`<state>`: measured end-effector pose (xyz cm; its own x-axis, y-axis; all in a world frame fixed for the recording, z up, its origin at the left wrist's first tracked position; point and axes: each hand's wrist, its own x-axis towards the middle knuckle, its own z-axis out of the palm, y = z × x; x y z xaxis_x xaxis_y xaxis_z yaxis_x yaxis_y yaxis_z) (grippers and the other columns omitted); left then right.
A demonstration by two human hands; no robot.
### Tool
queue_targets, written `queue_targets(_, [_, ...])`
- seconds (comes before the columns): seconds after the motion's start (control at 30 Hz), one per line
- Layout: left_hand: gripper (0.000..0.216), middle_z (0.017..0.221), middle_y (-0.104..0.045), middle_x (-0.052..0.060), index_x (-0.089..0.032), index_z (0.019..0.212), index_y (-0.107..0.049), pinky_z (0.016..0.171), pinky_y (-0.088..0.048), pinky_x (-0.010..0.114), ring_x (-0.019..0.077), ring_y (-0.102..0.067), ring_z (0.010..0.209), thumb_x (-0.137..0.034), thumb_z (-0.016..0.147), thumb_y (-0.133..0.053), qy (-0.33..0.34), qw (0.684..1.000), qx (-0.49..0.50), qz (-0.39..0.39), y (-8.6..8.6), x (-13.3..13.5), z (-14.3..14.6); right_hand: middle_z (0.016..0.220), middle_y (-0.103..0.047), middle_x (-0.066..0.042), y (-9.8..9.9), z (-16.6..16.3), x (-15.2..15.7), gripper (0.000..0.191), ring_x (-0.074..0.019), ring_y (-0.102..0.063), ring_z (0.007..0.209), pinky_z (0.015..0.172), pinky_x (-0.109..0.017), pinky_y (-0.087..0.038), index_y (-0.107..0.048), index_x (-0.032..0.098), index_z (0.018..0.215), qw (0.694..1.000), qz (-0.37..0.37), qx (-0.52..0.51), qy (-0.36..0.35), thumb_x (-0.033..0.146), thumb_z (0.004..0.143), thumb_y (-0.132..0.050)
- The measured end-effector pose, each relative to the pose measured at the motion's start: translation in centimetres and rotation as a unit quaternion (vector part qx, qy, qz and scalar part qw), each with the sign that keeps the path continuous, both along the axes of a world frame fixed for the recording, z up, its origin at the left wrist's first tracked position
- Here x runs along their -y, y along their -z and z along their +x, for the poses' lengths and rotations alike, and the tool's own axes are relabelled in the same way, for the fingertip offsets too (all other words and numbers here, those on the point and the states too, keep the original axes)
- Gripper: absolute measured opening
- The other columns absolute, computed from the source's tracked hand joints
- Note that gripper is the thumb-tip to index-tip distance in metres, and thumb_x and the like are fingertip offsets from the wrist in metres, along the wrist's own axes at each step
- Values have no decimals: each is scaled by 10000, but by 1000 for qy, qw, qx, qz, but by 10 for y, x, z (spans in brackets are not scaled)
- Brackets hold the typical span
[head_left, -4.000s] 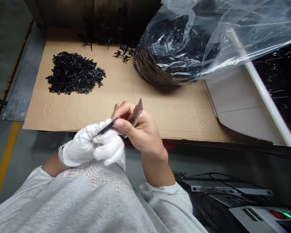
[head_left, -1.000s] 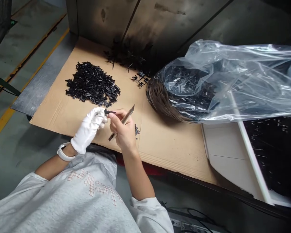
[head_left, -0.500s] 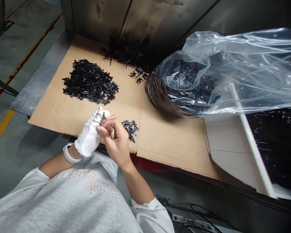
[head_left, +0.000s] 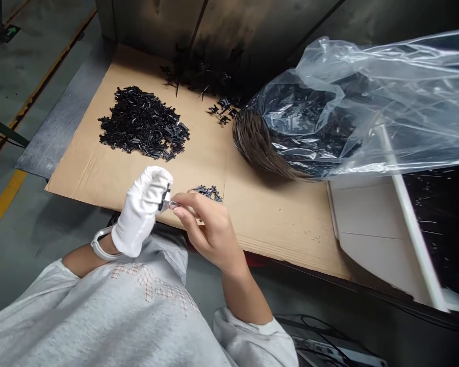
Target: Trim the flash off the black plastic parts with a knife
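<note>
My left hand (head_left: 139, 211), in a white glove, is closed round a small black plastic part (head_left: 164, 199) that pokes out at the fingertips. My bare right hand (head_left: 214, 229) pinches a small tool with a pale metal tip (head_left: 173, 204); most of it is hidden in the fingers, so its kind is unclear. That tip is right beside the black part; whether they touch I cannot tell. A small group of black parts (head_left: 209, 191) lies just behind my right hand. Farther back on the cardboard (head_left: 268, 214) is a big heap of similar parts (head_left: 143, 122).
A basket-like container (head_left: 252, 145) lined with a clear plastic bag (head_left: 405, 107) holds dark pieces. Right of it stands a white-walled box (head_left: 371, 219) with black contents. More black parts (head_left: 224, 109) lie near the dark back panel (head_left: 245, 30). The metal table edge (head_left: 57, 117) shows at left.
My right hand has shifted to the right, away from my left hand, with the tool tip now showing. More of the black part shows at the glove. The view has moved slightly.
</note>
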<state>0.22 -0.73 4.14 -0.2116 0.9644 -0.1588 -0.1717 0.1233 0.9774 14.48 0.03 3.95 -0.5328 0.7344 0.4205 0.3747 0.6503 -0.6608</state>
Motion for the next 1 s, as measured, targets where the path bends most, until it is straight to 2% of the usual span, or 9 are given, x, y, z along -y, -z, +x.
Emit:
queue_targets(0.17, [293, 609, -423, -28, -205, 666, -467, 521, -430, 201, 79, -382, 519, -379, 896, -515, 37, 998, 43, -6, -6, 4, 1, 693, -605, -3, -3, -4, 2, 105, -106, -520, 604, 581, -239, -400, -581, 182, 925, 999, 39, 8, 7, 209, 971, -490])
queue_targets(0.33, [225, 619, -469, -6, -214, 726, -565, 556, -455, 234, 110, -448, 575, -359, 892, -519, 47, 998, -19, -21, -6, 5, -1, 684, -589, 6, -2, -5, 4, 113, -100, -516, 592, 574, -236, -397, -571, 193, 913, 1000, 26, -1, 13, 212, 974, -478])
queue_targets(0.47, [95, 665, -533, -2, -233, 891, -642, 603, -489, 240, 124, -490, 613, -293, 849, -582, 63, 988, -129, 58, 1, 11, -5, 687, -589, 7, -4, -5, 6, 115, -99, -524, 595, 574, -234, -403, -565, 201, 910, 1000, 21, -2, 13, 222, 978, -475])
queue_targets(0.6, [270, 791, -610, 4, -256, 1082, -646, 680, -509, 216, 116, -553, 680, -211, 823, -588, 43, 961, -218, 162, 9, 18, -8, 682, -587, 11, -5, -7, 8, 114, -98, -516, 588, 576, -232, -404, -563, 205, 909, 1000, 19, -5, 10, 223, 979, -474])
queue_targets(0.7, [295, 825, -633, 10, -265, 1126, -641, 695, -516, 212, 125, -577, 711, -245, 837, -586, 34, 959, -234, 159, 9, 21, -9, 678, -602, 11, -6, -8, 10, 122, -98, -533, 585, 567, -229, -407, -568, 206, 905, 1000, 14, -2, 8, 227, 977, -472])
queue_targets(0.87, [284, 740, -617, 7, -270, 1144, -627, 624, -520, 232, 137, -572, 628, -313, 881, -529, 71, 952, -251, 162, 3, 21, -11, 647, -579, 19, -9, -8, 12, 165, -87, -504, 535, 527, -225, -387, -565, 205, 843, 1000, 14, -10, 8, 238, 974, -471])
queue_targets(0.93, [303, 772, -626, 10, -279, 1165, -619, 641, -517, 236, 139, -585, 654, -300, 872, -545, 70, 947, -260, 177, 1, 20, -11, 638, -560, 18, -10, -8, 12, 178, -87, -489, 530, 519, -228, -376, -558, 202, 822, 1000, 18, -12, 7, 235, 973, -471])
queue_targets(1.0, [317, 786, -633, 17, -273, 1170, -626, 667, -514, 247, 147, -590, 677, -318, 861, -575, 64, 955, -242, 162, 0, 20, -10, 626, -538, 19, -10, -8, 12, 183, -87, -471, 527, 515, -232, -365, -556, 200, 816, 1000, 24, -10, 8, 235, 974, -469])
